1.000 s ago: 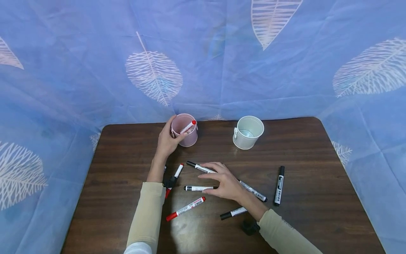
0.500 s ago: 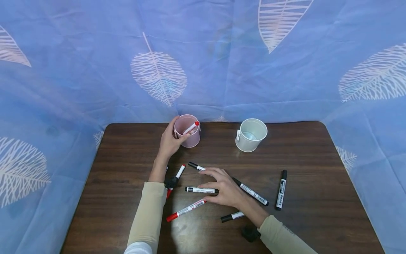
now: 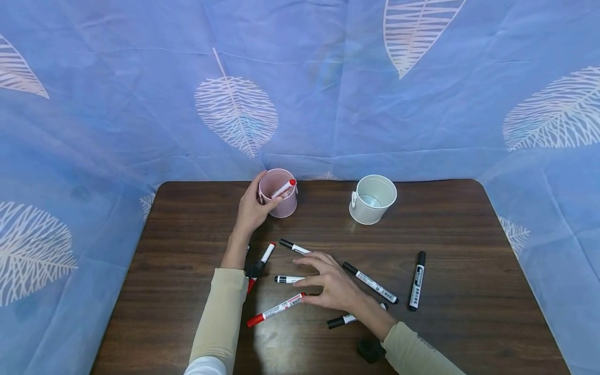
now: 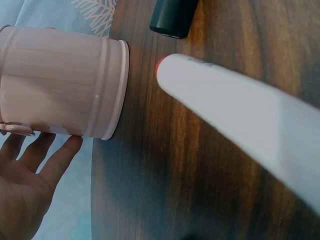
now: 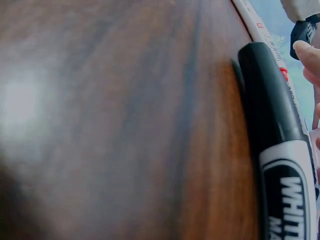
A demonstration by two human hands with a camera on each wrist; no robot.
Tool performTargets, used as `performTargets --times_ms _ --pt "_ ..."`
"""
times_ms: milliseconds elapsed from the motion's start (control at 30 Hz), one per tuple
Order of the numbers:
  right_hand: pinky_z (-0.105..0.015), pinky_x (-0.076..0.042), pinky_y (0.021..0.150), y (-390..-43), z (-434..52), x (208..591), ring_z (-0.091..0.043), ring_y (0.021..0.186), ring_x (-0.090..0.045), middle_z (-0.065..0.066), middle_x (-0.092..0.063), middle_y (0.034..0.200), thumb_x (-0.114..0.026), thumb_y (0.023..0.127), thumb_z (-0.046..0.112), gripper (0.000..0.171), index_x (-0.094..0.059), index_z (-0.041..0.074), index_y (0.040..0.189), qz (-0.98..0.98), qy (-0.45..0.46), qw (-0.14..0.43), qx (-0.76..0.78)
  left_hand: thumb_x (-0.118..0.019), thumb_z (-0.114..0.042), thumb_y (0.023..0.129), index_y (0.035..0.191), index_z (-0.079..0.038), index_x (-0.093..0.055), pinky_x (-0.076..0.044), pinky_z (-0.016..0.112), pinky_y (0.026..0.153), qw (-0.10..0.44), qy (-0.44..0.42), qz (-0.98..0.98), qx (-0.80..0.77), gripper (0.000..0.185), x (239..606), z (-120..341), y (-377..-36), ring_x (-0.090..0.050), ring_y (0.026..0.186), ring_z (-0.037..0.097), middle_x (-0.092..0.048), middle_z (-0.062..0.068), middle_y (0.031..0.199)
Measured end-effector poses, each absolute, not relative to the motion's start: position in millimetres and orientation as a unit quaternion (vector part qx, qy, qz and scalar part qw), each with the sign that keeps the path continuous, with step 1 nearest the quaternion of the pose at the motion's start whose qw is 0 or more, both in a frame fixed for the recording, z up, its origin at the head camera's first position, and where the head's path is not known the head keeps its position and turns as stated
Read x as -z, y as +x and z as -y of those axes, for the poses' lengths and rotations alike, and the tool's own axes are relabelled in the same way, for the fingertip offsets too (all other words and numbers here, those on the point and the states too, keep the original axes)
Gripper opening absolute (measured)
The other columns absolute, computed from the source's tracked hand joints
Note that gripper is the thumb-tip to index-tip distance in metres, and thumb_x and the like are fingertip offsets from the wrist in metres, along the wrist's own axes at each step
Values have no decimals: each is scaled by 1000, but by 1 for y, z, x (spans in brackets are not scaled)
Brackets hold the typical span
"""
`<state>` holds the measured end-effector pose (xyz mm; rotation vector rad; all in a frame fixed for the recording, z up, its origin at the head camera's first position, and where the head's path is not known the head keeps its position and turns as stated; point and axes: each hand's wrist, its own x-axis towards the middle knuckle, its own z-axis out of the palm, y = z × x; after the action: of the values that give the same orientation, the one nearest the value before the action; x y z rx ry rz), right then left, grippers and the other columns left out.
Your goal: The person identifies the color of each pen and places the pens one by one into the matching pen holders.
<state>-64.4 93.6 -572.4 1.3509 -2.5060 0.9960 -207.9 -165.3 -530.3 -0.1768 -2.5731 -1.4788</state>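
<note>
Markers lie scattered over the dark wooden worktop (image 3: 469,234), and the right hand (image 3: 335,286) hovers low over the middle of them. Two small pails stand at the back edge. The pink pail (image 3: 280,199) holds one red-capped marker (image 3: 284,188), leaning so its cap pokes over the rim; the left hand (image 3: 251,208) curls round the pail's near side, thumb by the rim — the left wrist view shows the fingertips (image 4: 60,155) against its base. The white pail (image 3: 372,199) stands well apart to the right, and I can see only its bare bottom.

The right hand's fingers are spread and bent, the thumb tip at the end of a red marker (image 3: 275,309) lying aslant in front of it, the fingertips just over a black-capped marker (image 3: 288,279) that points leftward. Whether the fingers actually pinch either one I cannot tell — nothing looks lifted. Another black-capped marker (image 3: 294,246) lies just beyond the fingers, one (image 3: 370,283) runs aslant behind the wrist, one (image 3: 344,319) peeks out under the forearm, and one (image 3: 416,280) lies apart to the right. A red-capped marker (image 3: 264,256) lies by the left forearm.
</note>
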Motion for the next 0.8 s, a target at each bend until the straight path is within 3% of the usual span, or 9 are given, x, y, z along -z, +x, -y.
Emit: performTargets --times_ms 467,800 --pt "-62 -23 112 -61 -93 574 -38 141 -34 -1 -48 149 -86 74 46 31 -80 31 101 827 466 56 -310 -81 -34 84 154 -25 -36 -45 47 101 76 -55 859 504 83 528 164 -205 -54 127 28 -50 11 145" --pt "-58 -20 116 -59 -91 578 -36 146 -27 0 -43 153 -85 76 46 30 -80 32 102 837 468 46 -278 -81 -30 84 154 -25 -35 -44 47 103 77 -58 856 508 84 530 164 -206 -51 129 28 -48 11 147"
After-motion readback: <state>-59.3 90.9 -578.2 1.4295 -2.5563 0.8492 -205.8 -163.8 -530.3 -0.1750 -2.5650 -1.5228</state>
